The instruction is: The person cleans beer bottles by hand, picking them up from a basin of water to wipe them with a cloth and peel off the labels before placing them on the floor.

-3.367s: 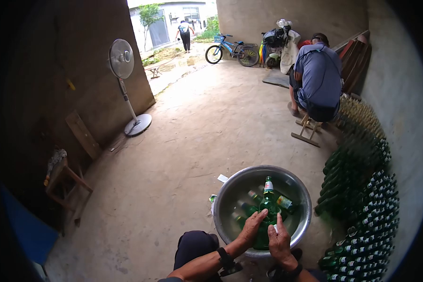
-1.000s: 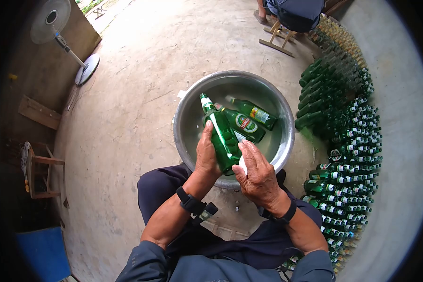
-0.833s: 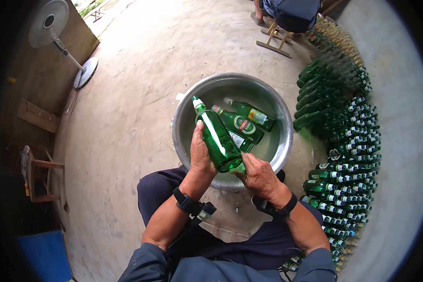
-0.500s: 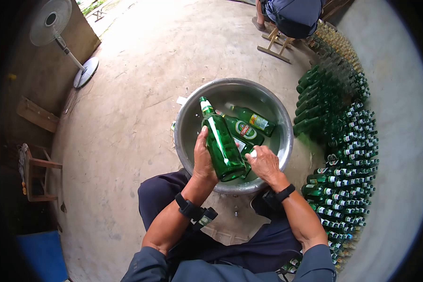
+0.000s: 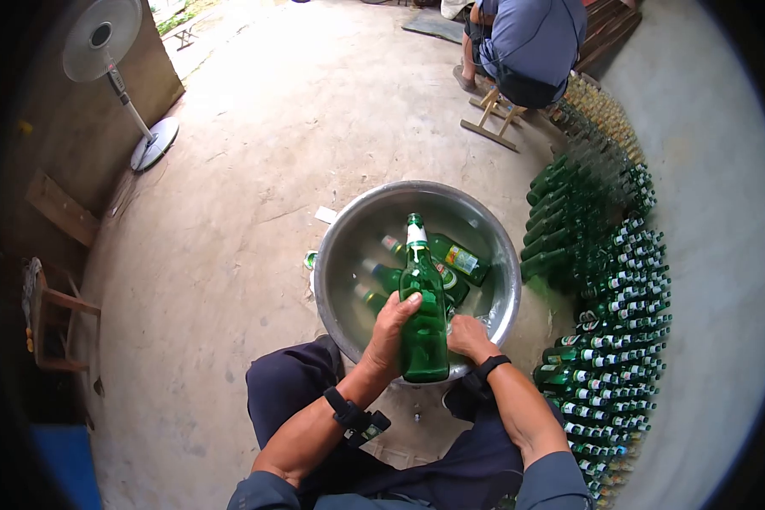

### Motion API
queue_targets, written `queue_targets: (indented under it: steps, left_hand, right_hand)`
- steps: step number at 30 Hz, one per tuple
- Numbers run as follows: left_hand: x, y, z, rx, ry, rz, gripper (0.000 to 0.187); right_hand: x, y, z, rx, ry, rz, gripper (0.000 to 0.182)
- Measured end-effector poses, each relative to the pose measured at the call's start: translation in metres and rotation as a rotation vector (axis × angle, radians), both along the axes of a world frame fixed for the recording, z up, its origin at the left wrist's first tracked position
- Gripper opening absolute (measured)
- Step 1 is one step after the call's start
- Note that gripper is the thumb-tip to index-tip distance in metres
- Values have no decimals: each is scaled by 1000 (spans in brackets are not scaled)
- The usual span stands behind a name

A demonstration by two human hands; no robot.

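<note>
My left hand (image 5: 389,336) is wrapped round a green glass beer bottle (image 5: 425,340), held neck away from me over the near side of a metal basin (image 5: 333,316). The bottle's neck carries a white label and its body shows bare glass. Just right of its base, my right hand (image 5: 471,337) is closed low in the basin by the water. The fingertips are partly hidden, and I cannot make out what is in them. Several green bottles lie in the water, one with a yellow label (image 5: 461,259) and one with an oval label (image 5: 447,275).
Rows of green bottles (image 5: 608,340) line the right wall. Beyond the basin a person (image 5: 531,42) sits on a wooden stool (image 5: 491,127). A standing fan (image 5: 153,144) and a wooden chair (image 5: 66,299) are on the left. A white scrap (image 5: 325,215) lies beside the basin.
The held bottle has swung from a leftward lean to nearly straight ahead. My right hand has turned and dropped toward the water; the white thing in its fingers no longer shows. The view has shifted upward.
</note>
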State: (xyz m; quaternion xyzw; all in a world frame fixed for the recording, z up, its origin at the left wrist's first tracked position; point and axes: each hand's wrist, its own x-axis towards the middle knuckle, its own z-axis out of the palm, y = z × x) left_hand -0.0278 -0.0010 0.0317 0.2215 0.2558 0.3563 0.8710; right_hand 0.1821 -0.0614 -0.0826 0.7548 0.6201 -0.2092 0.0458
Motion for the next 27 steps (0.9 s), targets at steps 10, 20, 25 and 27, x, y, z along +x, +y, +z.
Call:
queue_targets:
  steps: [10, 20, 25, 27]
  left_hand:
    - [15, -4, -21, 63, 197, 137, 49]
    - [16, -19, -4, 39, 198, -59, 48]
    - [19, -29, 1, 47, 142, -249, 53]
    - [19, -30, 1, 15, 95, -268, 53]
  right_hand:
    - [-16, 16, 118, 358, 1201, -473, 53]
    - [-28, 19, 128, 549, 869, -345, 53]
    - [-1, 22, 136, 360, 1496, -634, 24]
    - [5, 19, 132, 325, 1603, -669, 22]
